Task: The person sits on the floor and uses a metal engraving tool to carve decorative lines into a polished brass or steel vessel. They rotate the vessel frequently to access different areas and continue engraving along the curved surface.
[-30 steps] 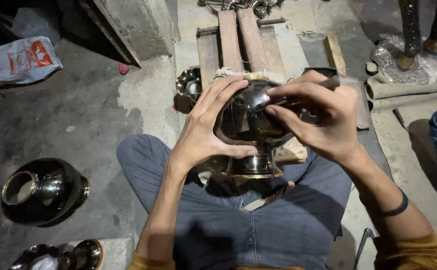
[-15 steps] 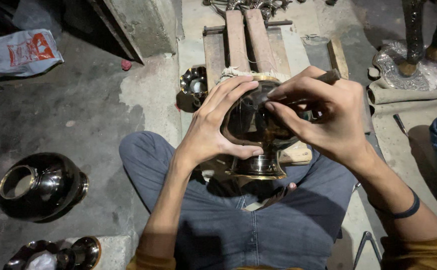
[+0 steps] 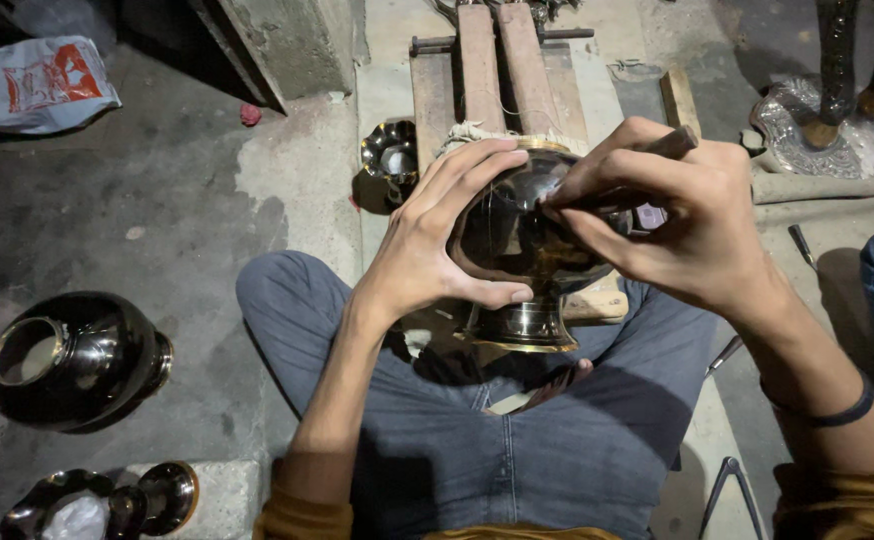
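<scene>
Head view: the left hand (image 3: 427,250) cups the dark polished metal vase (image 3: 517,250), fingers spread over its rounded belly, braced above the lap on its flared foot. The right hand (image 3: 677,220) pinches a slim engraving tool (image 3: 657,150), tip on the glossy surface; keep strokes short and steady

Single head cam, looks steeply down, close on lap (image 3: 517,450); floor (image 3: 157,230) at frame edges

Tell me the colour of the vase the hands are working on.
Glossy black vase with a brass-gold rim on its foot, seen in the head view.
</scene>
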Motion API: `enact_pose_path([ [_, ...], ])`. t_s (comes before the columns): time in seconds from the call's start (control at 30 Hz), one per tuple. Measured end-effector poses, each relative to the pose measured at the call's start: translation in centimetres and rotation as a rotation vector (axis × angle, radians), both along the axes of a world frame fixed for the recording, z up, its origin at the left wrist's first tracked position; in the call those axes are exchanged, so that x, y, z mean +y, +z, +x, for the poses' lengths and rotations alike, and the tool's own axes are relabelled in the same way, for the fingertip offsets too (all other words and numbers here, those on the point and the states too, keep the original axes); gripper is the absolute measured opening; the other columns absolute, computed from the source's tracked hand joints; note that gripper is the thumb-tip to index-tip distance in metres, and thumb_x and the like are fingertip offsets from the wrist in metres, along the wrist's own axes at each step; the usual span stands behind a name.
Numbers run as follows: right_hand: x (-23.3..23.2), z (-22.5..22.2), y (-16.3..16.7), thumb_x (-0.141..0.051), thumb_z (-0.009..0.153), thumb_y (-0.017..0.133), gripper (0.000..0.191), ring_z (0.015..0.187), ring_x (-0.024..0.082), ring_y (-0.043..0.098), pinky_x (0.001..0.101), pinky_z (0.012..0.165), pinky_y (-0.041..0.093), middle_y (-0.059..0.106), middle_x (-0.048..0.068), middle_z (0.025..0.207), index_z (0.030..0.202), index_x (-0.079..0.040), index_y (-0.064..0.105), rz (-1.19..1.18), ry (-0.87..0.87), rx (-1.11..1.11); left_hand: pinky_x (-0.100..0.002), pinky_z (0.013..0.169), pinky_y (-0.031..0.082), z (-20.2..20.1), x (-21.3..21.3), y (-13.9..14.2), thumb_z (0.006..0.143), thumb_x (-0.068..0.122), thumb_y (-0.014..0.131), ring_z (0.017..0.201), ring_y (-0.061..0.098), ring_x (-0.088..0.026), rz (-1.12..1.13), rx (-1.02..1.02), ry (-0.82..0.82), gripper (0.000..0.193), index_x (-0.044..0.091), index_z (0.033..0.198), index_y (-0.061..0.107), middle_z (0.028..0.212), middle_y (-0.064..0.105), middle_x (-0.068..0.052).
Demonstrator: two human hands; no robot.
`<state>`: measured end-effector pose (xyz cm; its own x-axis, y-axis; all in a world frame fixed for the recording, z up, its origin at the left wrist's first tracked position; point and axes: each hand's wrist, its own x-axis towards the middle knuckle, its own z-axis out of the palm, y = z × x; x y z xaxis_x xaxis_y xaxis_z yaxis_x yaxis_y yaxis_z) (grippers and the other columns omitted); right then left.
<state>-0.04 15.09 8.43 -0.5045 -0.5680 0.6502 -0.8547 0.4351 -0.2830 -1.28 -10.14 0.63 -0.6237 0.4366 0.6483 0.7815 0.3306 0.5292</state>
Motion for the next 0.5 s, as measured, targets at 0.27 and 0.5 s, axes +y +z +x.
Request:
enact_pose_path([
  [0.27, 0.9, -0.7, -0.5, -0.004, 0.083, 0.083, 0.019, 0.088, 0.018, 0.076, 0.0277, 0.076, 0.065, 0.071, 0.008, 0.100, 0.100, -0.003, 0.073, 0.053, 0.024, 0.056, -0.055, 0.129, 0.036, -0.5, 0.3, -0.6, 0.063, 0.048, 0.094, 0.151, 0.046, -0.032, -0.015, -0.019, 0.019, 0.106, 0.022, 0.154, 0.046, 0.160, 0.046, -0.006],
  [0.5, 1.1, -0.3, -0.6, -0.002, 0.086, 0.082, 0.018, 0.096, 0.018, 0.077, 0.0262, 0.080, 0.066, 0.070, 0.007, 0.102, 0.102, -0.003, 0.072, 0.011, 0.064, 0.029, -0.053, 0.132, 0.038, -0.5, 0.0, -0.5, 0.064, 0.045, 0.094, 0.152, 0.046, -0.031, -0.007, -0.013, 0.006, 0.105, 0.022, 0.155, 0.046, 0.161, 0.046, -0.005],
])
